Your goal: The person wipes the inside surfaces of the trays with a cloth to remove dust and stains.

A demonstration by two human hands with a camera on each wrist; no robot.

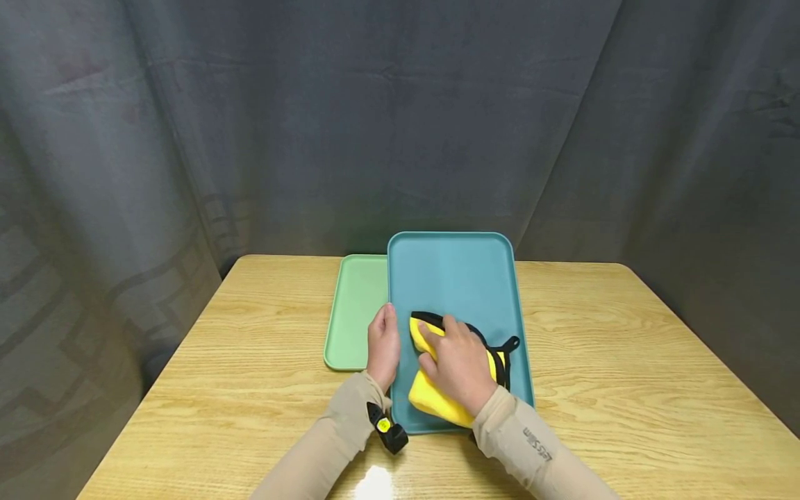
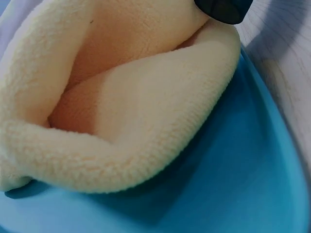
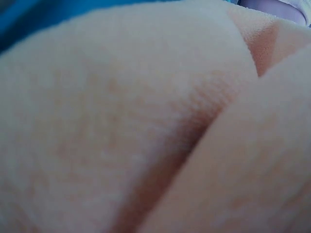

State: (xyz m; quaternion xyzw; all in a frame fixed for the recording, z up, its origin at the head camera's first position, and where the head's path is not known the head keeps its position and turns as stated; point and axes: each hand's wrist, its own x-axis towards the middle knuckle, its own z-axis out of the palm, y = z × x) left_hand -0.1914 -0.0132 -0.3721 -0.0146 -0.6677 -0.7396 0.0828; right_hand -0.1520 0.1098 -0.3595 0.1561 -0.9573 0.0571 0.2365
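Note:
A yellow microfiber cloth with black edging and a hanging loop lies bunched on the blue tray. My right hand grips the cloth from above, fingers spread over its folds. At the tray's left rim, my left hand holds the edge, thumb uppermost; its other fingers are mostly hidden. In the left wrist view the cloth looks pale and thick, rolled in soft folds over the blue tray. Folds of the cloth fill nearly all of the right wrist view.
A green tray lies to the left, partly covered by the blue one. Both are on a wooden table. Grey curtains hang behind the table and along its sides. A dark wrist device sits at the left sleeve.

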